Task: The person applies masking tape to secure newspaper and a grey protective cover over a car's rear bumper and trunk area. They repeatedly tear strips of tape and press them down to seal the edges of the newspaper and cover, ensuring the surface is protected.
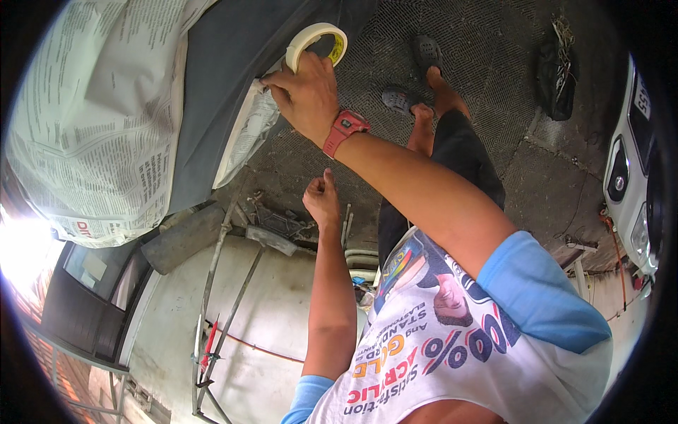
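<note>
My right hand (307, 95), with a red watch on its wrist, grips a roll of cream masking tape (306, 38). Its thumb and a finger reach to the edge of a dark grey panel (212, 92), at the top of a newspaper strip (247, 131) hanging along that edge. Whether tape lies under those fingertips is hidden. Lower down, my left hand (322, 200) is held apart from the panel, its fingers curled and thumb raised; nothing shows in it. Newspaper sheets (106, 127) cover the large rounded shape left of the panel.
A dark textured floor (487, 42) lies beyond my feet in grey clogs (400, 99). At the right stands a silver vehicle front (632, 162). A black bag-like thing with stringy strands (556, 78) rests on the floor. Metal poles (212, 297) lean by a pale wall (169, 318).
</note>
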`<state>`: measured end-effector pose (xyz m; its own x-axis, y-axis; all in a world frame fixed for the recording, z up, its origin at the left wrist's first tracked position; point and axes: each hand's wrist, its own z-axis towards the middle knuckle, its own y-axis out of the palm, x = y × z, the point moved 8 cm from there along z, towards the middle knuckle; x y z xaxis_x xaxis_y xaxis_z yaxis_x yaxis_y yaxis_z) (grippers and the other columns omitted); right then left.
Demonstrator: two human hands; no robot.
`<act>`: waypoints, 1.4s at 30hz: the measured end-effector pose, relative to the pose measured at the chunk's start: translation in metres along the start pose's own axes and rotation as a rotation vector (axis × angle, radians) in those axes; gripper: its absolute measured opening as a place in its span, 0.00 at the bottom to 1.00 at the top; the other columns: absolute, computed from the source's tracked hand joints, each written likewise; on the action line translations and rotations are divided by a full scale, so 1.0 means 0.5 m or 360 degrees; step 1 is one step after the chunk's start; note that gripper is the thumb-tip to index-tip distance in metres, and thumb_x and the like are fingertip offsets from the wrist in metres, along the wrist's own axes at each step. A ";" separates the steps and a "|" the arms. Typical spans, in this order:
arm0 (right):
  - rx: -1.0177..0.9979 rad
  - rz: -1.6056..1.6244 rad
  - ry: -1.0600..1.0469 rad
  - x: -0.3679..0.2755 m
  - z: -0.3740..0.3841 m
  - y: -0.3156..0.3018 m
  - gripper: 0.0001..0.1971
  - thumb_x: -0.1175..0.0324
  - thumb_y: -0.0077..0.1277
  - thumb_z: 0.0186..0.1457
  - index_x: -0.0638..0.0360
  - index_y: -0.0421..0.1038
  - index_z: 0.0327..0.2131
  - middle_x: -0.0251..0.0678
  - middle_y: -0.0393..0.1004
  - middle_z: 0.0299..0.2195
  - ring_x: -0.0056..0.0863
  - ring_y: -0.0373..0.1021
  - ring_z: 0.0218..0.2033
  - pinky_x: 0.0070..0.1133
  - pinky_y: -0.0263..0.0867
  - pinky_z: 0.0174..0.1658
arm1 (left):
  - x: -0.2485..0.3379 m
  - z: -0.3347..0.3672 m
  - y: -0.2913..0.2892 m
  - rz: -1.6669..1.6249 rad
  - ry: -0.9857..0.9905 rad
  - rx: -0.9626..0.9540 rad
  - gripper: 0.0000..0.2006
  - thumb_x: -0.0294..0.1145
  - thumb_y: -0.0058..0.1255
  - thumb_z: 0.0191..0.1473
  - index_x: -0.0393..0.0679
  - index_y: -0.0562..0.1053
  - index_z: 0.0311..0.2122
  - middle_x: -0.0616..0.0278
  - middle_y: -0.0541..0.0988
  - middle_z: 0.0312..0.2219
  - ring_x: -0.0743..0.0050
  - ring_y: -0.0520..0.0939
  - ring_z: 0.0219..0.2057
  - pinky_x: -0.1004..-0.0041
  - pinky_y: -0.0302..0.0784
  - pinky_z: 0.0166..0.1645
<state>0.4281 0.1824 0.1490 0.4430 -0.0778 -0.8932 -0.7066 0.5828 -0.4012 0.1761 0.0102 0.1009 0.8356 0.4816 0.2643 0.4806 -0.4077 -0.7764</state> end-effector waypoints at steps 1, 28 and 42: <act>-0.0009 0.0015 0.0036 -0.001 0.002 -0.001 0.09 0.70 0.69 0.51 0.45 0.90 0.37 0.36 0.74 0.39 0.38 0.71 0.46 0.37 0.62 0.51 | -0.002 0.001 0.003 -0.0054 -0.0002 0.0000 0.29 0.55 0.61 0.70 0.35 0.81 0.28 0.62 0.76 0.17 0.73 0.74 0.21 0.64 0.72 0.33; -0.0217 0.0136 0.0365 -0.020 -0.012 -0.011 0.20 0.73 0.64 0.50 0.50 0.86 0.49 0.42 0.74 0.46 0.44 0.71 0.52 0.41 0.62 0.54 | -0.055 -0.001 0.083 -0.0091 -0.0030 -0.0318 0.25 0.54 0.61 0.69 0.35 0.85 0.39 0.60 0.85 0.23 0.71 0.83 0.26 0.65 0.77 0.38; -0.0580 -0.0145 0.0096 -0.010 -0.059 -0.015 0.30 0.68 0.61 0.58 0.43 0.81 0.65 0.39 0.73 0.43 0.39 0.70 0.47 0.37 0.63 0.52 | 0.186 0.065 -0.021 -0.0791 0.0384 0.0050 0.17 0.39 0.61 0.72 0.30 0.83 0.48 0.57 0.89 0.41 0.76 0.85 0.41 0.70 0.80 0.48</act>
<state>0.4150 0.1543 0.1505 0.4873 -0.1698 -0.8566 -0.8207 0.2461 -0.5157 0.2402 0.0844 0.1149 0.5491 0.4175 0.7240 0.8277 -0.1516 -0.5403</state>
